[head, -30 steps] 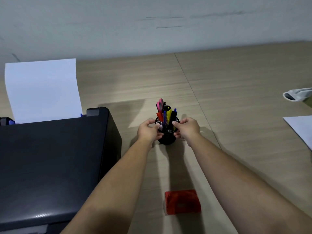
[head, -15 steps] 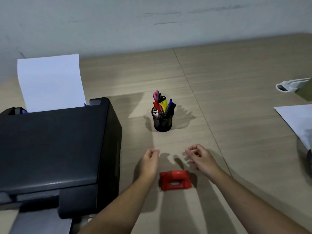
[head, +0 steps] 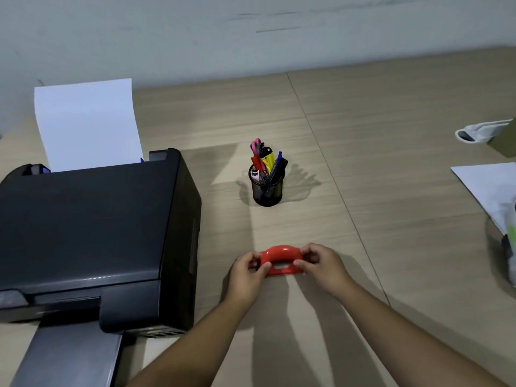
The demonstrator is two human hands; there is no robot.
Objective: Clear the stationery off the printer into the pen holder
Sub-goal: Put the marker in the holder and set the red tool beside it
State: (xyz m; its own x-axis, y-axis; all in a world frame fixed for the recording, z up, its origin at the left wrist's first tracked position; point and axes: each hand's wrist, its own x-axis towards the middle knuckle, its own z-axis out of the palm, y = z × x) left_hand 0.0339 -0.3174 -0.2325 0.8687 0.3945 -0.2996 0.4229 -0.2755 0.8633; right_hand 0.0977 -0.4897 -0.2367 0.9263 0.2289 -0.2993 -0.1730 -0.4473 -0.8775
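Since half a second ago, both hands have closed in on the red stapler-like object (head: 282, 261), which was lying untouched between them. The left hand (head: 249, 270) is now pinching its left end with thumb and fingers, and the right hand (head: 321, 263) is gripping its right end the same way, so the object is sitting directly between the two hands, low over the counter (head: 377, 191); whether it is lifted or resting is hard to tell. The pen holder (head: 267, 188), a black mesh cup crowded with pens, scissors and a yellow cutter, is standing well beyond the hands. The black printer (head: 92, 233) is sitting to the left, with white paper (head: 86, 124) rising from its rear.
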